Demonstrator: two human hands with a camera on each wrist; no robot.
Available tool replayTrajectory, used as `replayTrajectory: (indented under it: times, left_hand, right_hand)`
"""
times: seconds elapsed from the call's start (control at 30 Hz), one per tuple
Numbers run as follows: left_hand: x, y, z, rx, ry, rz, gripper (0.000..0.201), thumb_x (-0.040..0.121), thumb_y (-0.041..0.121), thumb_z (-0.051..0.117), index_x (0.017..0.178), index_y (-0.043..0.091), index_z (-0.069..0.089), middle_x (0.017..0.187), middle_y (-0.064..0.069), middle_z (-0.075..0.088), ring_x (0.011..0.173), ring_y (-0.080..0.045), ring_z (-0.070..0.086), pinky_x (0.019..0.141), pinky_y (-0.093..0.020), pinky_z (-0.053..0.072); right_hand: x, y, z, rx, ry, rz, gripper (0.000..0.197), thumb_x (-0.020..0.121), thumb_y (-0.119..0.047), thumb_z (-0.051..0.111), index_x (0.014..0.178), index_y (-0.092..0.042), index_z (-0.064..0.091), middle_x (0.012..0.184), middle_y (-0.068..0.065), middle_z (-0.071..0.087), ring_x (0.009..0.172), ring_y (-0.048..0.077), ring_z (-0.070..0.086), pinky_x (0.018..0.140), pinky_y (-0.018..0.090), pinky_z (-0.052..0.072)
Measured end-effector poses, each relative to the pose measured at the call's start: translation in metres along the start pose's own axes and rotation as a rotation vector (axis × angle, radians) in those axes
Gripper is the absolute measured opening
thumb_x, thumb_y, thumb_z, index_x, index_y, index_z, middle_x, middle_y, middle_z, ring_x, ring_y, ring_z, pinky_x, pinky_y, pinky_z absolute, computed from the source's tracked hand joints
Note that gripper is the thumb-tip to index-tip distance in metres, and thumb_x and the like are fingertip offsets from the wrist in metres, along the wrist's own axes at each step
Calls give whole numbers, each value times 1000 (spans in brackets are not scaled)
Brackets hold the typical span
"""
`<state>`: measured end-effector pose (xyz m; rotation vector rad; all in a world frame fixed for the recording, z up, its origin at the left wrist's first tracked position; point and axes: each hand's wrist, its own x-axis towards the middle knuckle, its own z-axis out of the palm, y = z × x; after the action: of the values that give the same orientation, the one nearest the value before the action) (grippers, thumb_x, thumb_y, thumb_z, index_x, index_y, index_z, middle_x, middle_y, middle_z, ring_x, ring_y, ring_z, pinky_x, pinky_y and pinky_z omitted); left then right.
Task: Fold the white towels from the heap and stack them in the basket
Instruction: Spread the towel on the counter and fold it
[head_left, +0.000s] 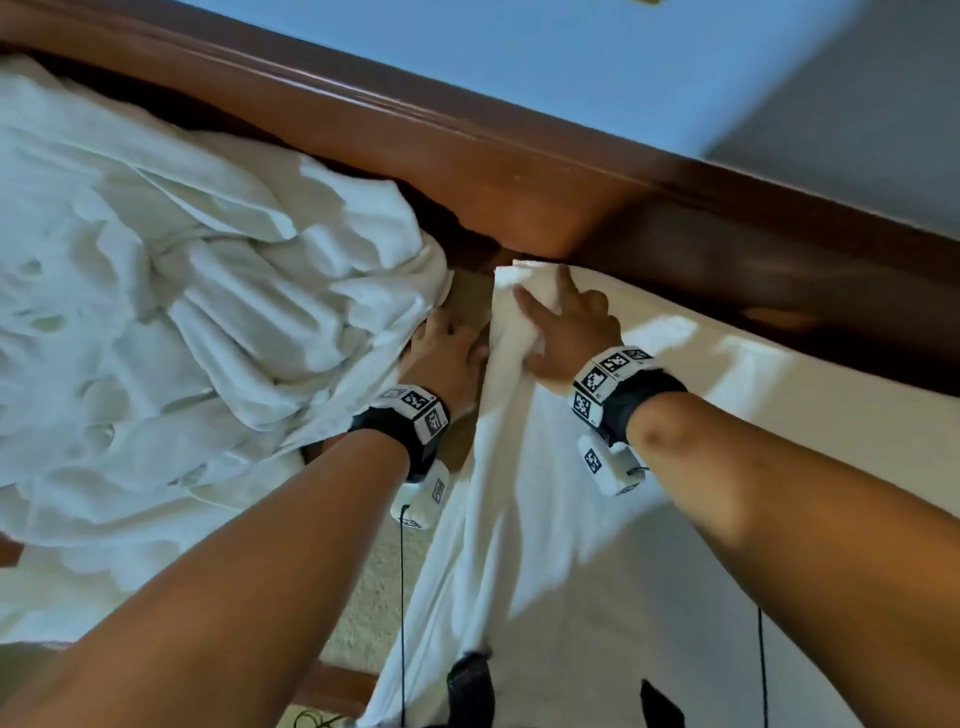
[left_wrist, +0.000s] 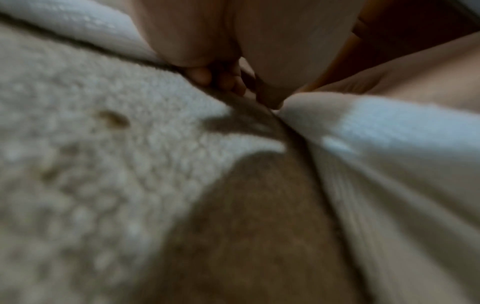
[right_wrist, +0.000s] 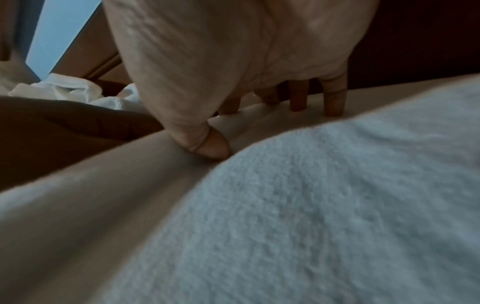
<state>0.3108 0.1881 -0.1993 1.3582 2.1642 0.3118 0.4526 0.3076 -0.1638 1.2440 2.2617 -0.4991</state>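
A crumpled heap of white towels (head_left: 182, 312) fills the left of the head view. One white towel (head_left: 571, 571) lies spread on the carpet to its right. My right hand (head_left: 561, 317) presses on that towel's far left corner with straight, spread fingers; in the right wrist view its fingers (right_wrist: 335, 102) and thumb push down into the towel (right_wrist: 311, 205). My left hand (head_left: 447, 353) sits in the gap between heap and towel. Its fingers (left_wrist: 202, 77) are curled, and the thumb pinches the towel's left edge (left_wrist: 376, 133). No basket is in view.
A brown wooden frame (head_left: 467, 156) runs diagonally across the far side, close behind the towel's corner, with a blue wall above it. Beige carpet (head_left: 374, 597) shows between heap and towel. Thin black cables (head_left: 402, 597) hang from my wrists.
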Motion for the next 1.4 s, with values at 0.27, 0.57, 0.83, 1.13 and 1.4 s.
replayTrajectory:
  times: [0.27,0.57,0.83,1.13,1.4]
  left_hand:
    - [-12,3,-4,-123,-63,-36,35,98,50,45,126,34,59,127,-4,50,120,-29,44,108,-47,33]
    - [-20,34,3,-124,-212,-188,90,73,91,27,132,27,52,126,-2,63,115,-29,57,103,-53,40]
    - [33,43,-38,-85,-450,-242,48,85,27,71,127,7,59,109,-9,68,80,-21,65,72,-30,52]
    - [62,61,-26,-297,-73,-440,47,89,33,64,129,10,57,119,-9,65,105,-30,63,90,-35,52]
    - [68,59,-20,-324,-44,-319,53,99,14,47,150,26,39,141,-9,55,120,-30,56,85,-23,40]
  right_hand:
    - [-9,-8,6,58,38,47,86,87,-39,54,155,-45,1,163,3,-26,149,32,3,117,47,25]
    - [-107,30,64,203,-99,196,89,94,-42,59,152,-51,-7,159,-2,-35,152,28,-17,119,62,12]
    - [-108,57,63,297,-303,197,114,84,-39,77,151,-51,-15,149,-1,-49,146,37,-29,117,61,25]
    - [-95,50,52,271,-380,233,131,75,-33,85,147,-52,-23,147,5,-52,142,48,-30,111,71,24]
    - [-88,50,48,269,-387,261,137,72,-29,88,142,-57,-27,143,6,-56,139,51,-32,105,75,28]
